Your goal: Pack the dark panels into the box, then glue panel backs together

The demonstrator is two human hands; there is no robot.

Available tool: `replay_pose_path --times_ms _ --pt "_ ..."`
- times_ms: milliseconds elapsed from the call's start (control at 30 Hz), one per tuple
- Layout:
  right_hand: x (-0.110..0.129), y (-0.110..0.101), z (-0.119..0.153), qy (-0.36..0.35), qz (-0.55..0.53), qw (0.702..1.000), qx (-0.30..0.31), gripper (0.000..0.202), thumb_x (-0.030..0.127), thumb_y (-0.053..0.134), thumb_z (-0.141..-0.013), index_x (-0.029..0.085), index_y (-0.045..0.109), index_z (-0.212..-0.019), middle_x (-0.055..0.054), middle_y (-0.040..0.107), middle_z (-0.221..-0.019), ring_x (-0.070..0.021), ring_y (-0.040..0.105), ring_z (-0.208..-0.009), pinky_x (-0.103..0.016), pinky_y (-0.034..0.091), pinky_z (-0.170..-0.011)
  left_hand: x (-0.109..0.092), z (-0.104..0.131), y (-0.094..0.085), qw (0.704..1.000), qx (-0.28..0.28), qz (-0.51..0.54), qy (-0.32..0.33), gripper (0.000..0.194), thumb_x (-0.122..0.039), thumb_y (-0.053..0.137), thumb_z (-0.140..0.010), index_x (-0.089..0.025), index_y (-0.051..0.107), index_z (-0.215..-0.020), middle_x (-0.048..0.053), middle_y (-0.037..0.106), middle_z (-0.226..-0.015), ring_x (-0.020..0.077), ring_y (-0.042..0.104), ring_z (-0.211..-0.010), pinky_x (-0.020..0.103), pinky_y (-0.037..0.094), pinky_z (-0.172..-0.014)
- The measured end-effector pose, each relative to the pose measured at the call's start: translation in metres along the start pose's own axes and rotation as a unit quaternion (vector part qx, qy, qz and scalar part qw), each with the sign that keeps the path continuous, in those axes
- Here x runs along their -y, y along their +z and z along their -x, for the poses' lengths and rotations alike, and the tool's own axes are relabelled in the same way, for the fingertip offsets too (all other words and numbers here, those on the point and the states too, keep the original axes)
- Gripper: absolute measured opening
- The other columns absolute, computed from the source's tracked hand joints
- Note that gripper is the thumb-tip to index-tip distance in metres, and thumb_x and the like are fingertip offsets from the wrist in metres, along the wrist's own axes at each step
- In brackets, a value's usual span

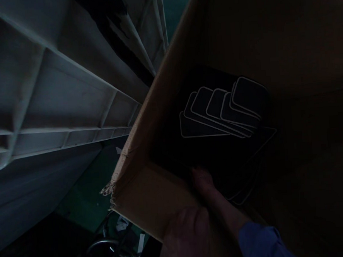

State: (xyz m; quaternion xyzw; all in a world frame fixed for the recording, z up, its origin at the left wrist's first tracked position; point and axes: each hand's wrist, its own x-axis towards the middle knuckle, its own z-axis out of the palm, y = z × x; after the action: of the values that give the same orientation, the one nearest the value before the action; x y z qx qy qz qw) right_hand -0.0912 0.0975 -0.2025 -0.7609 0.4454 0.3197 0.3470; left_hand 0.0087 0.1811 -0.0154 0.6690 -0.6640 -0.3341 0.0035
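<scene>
A large cardboard box (152,188) opens below me, its inside very dark. My left hand (186,234) is folded over the top edge of the near wall, gripping it. My right hand (202,179), at the end of a blue sleeve, reaches down inside along that wall. It is beside a dark pile low in the box; its fingers are lost in shadow, so I cannot tell what they hold. Farther in, several dark flat mats (249,96) with pale edging lie fanned over one another. More pale-edged pieces (239,196) lie to the right of my right forearm.
White ribbed panels (78,80) stand close along the box's left side, with a dark strip (126,57) across them. The box's corner is torn. Below left are a green floor (79,200), a curved metal tube (108,243) and a small white piece (140,243).
</scene>
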Motion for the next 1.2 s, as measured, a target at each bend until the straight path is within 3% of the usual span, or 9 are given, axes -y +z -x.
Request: replay_pose_path --times_ms 133,300,400,533,733,867,933,1067,1200 --pt "-0.004 -0.001 -0.005 -0.014 -0.03 0.999 0.018 0.031 0.022 0.039 -0.087 0.023 0.055 -0.113 -0.008 0.055 -0.111 -0.0185 0.049 -0.101 -0.028 0.034 -0.082 0.006 -0.093 -0.008 0.985 0.166 0.018 -0.034 0.03 -0.015 0.038 -0.082 -0.018 0.052 -0.109 0.007 0.061 -0.101 0.0207 0.056 -0.092 0.037 0.049 -0.079" --pt "-0.017 -0.005 -0.009 0.008 -0.029 1.0 -0.007 0.03 0.014 0.038 -0.086 0.016 0.056 -0.109 -0.011 0.056 -0.111 -0.0196 0.049 -0.1 -0.028 0.034 -0.085 0.041 -0.144 0.04 0.962 0.258 -0.048 -0.072 0.038 -0.011 0.031 -0.083 -0.011 0.05 -0.116 0.015 0.055 -0.118 0.0272 0.045 -0.115 0.047 0.033 -0.098" --pt "-0.028 -0.014 -0.013 0.014 0.018 0.996 -0.084 0.029 0.021 0.037 -0.088 0.015 0.055 -0.109 -0.013 0.056 -0.108 -0.0231 0.048 -0.098 -0.034 0.035 -0.083 0.064 -0.145 0.067 0.956 0.274 -0.056 -0.087 0.043 -0.012 0.034 -0.082 -0.014 0.045 -0.124 0.016 0.039 -0.136 0.031 0.03 -0.127 0.053 0.025 -0.101" --pt "-0.037 -0.017 -0.02 0.013 0.074 0.979 -0.188 0.042 0.028 0.036 -0.09 0.013 0.041 -0.128 -0.016 0.045 -0.126 -0.0288 0.04 -0.109 -0.04 0.034 -0.087 0.077 -0.142 0.078 0.951 0.291 -0.061 -0.08 0.047 -0.013 0.037 -0.082 -0.02 0.04 -0.128 0.011 0.015 -0.147 0.0311 0.01 -0.134 0.059 0.017 -0.103" --pt "-0.025 -0.009 -0.021 0.037 0.092 0.979 -0.178 0.05 0.014 0.037 -0.084 0.009 0.034 -0.134 -0.02 0.041 -0.129 -0.0308 0.038 -0.113 -0.042 0.031 -0.09 0.072 -0.134 0.08 0.941 0.316 -0.079 -0.096 0.039 -0.013 0.037 -0.082 -0.015 0.053 -0.117 0.013 0.019 -0.146 0.0334 0.014 -0.133 0.058 0.017 -0.103" --pt "-0.02 -0.011 -0.012 0.034 0.073 0.986 -0.144 0.045 0.018 0.041 -0.082 0.017 0.045 -0.127 -0.016 0.047 -0.123 -0.0286 0.043 -0.105 -0.039 0.033 -0.087 0.068 -0.133 0.076 0.952 0.279 -0.082 -0.097 0.037 -0.009 0.033 -0.082 -0.011 0.056 -0.111 0.018 0.05 -0.125 0.0297 0.043 -0.118 0.051 0.032 -0.098" --pt "-0.021 -0.009 -0.006 0.015 0.068 0.99 -0.12 0.041 0.02 0.042 -0.083 0.023 0.05 -0.122 -0.014 0.049 -0.12 -0.0272 0.044 -0.103 -0.039 0.032 -0.087 0.067 -0.136 0.073 0.962 0.242 -0.085 -0.094 0.04 -0.006 0.028 -0.082 -0.011 0.053 -0.112 0.017 0.056 -0.116 0.0255 0.05 -0.109 0.043 0.039 -0.092" --pt "-0.024 0.0 0.002 -0.016 0.061 0.993 -0.1 0.038 0.021 0.043 -0.082 0.024 0.051 -0.119 -0.011 0.046 -0.124 -0.0262 0.041 -0.108 -0.038 0.029 -0.09 0.069 -0.139 0.076 0.975 0.185 -0.09 -0.078 0.049 -0.007 0.024 -0.084 -0.017 0.035 -0.131 0.014 0.033 -0.14 0.0271 0.03 -0.128 0.048 0.027 -0.102" --pt "-0.023 0.001 0.001 -0.022 0.024 0.996 -0.086 0.036 0.019 0.041 -0.083 0.019 0.051 -0.117 -0.011 0.052 -0.116 -0.0221 0.046 -0.102 -0.032 0.032 -0.087 0.074 -0.134 0.086 0.962 0.243 -0.076 -0.103 0.054 -0.007 0.026 -0.083 -0.021 0.03 -0.135 0.008 0.014 -0.148 0.0314 0.014 -0.133 0.055 0.02 -0.104"
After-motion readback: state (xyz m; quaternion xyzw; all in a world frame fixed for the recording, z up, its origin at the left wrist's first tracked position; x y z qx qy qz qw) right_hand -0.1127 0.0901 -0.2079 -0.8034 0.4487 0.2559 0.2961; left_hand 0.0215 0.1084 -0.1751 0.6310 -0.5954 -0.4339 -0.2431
